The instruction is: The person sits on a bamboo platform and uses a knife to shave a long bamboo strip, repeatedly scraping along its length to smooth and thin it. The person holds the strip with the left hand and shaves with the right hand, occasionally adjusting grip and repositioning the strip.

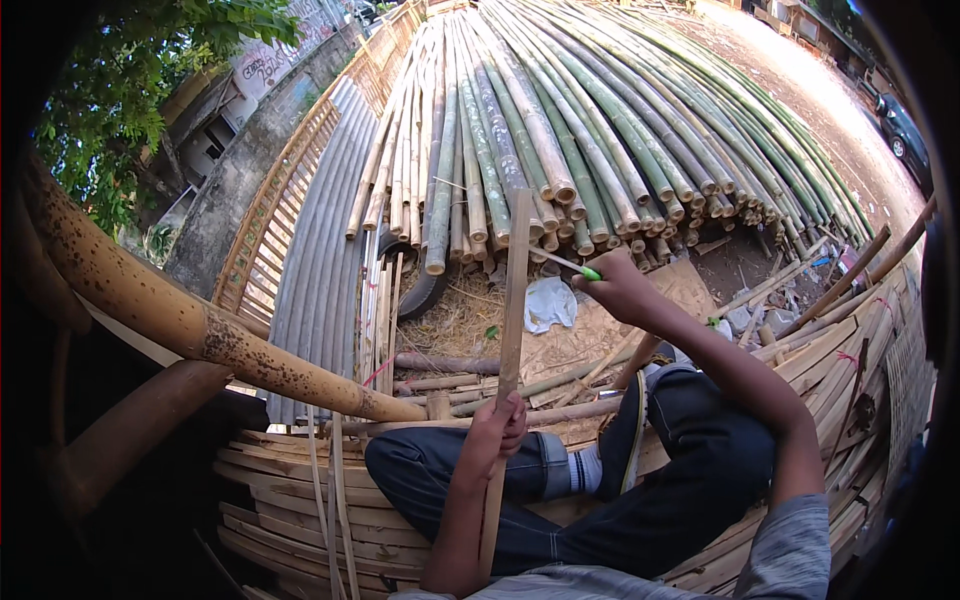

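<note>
So you've got a long flat bamboo strip (513,310) standing nearly upright in front of you. It's pale tan, thin and slat-like, with its top end reaching up against the pile of poles behind it and its lower end running down past your forearm toward your lap. Your left hand (497,428) is closed around it at roughly the middle, fingers wrapped tight. Your right hand (618,288) is fisted around a knife with a green handle (583,269), and the blade points left so it meets the strip's right edge near the top.

You're sitting with your legs crossed in dark jeans (690,480), white sock (585,470) showing, and a dark shoe with a yellowish stripe (628,440).

Under you is a stack of flat split bamboo slats (270,480), curving off to both sides. In front, the ground is dirt with dry straw (455,320), a crumpled pale bag (548,303) and some loose short poles (450,364).

Beyond that there's a huge pile of green and grey bamboo poles (560,120) with the cut ends facing you, and a grey batch of slimmer ones (325,220) to the left. A fat spotted bamboo pole (180,320) slants across your left side. There's a woven fence (290,160), a concrete wall (230,180) and a leafy tree (120,80) on the left, and a dark car (903,135) parked far right on the dirt road.
</note>
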The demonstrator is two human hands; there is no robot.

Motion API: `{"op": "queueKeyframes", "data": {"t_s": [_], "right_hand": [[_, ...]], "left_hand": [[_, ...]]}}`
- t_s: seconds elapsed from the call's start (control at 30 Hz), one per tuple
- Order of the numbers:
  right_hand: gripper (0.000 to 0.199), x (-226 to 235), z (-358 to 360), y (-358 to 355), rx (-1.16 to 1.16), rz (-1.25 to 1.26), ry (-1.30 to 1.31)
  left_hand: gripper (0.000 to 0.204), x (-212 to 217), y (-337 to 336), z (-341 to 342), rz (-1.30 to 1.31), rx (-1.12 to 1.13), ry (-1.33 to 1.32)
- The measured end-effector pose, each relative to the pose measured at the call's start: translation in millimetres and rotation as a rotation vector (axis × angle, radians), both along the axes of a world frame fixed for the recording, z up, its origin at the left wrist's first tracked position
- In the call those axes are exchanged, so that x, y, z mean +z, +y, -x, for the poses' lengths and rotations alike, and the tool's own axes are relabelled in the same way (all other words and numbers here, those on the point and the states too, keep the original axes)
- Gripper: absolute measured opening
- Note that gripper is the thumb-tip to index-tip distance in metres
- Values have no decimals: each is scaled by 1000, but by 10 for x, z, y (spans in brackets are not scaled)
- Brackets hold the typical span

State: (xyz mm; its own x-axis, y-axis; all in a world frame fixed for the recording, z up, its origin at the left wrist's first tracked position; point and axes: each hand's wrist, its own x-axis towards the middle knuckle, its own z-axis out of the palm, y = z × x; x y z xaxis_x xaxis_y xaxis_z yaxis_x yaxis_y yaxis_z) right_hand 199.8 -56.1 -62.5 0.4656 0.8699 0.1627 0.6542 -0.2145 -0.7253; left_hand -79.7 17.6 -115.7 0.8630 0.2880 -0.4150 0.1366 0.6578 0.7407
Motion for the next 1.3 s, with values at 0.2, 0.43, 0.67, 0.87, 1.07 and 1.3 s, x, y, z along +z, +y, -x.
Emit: {"op": "queueKeyframes", "data": {"t_s": [0.2,0.43,0.67,0.87,1.07,1.3], "right_hand": [[25,-67,519,157,291,225,-423],[30,87,283,265,81,170,-409],[22,-154,561,192,346,255,-466],[20,-133,585,292,332,196,-544],[19,-190,604,364,300,161,-562],[29,150,-229,365,-243,46,-272]], "left_hand": [[35,131,-58,-128,-172,68,56],[37,-54,-335,-60,-468,169,166],[35,37,-152,-66,-236,152,131],[37,19,-137,-24,-332,195,157],[37,-40,-108,-14,-352,219,151],[35,-109,-374,248,-162,54,147]]}}
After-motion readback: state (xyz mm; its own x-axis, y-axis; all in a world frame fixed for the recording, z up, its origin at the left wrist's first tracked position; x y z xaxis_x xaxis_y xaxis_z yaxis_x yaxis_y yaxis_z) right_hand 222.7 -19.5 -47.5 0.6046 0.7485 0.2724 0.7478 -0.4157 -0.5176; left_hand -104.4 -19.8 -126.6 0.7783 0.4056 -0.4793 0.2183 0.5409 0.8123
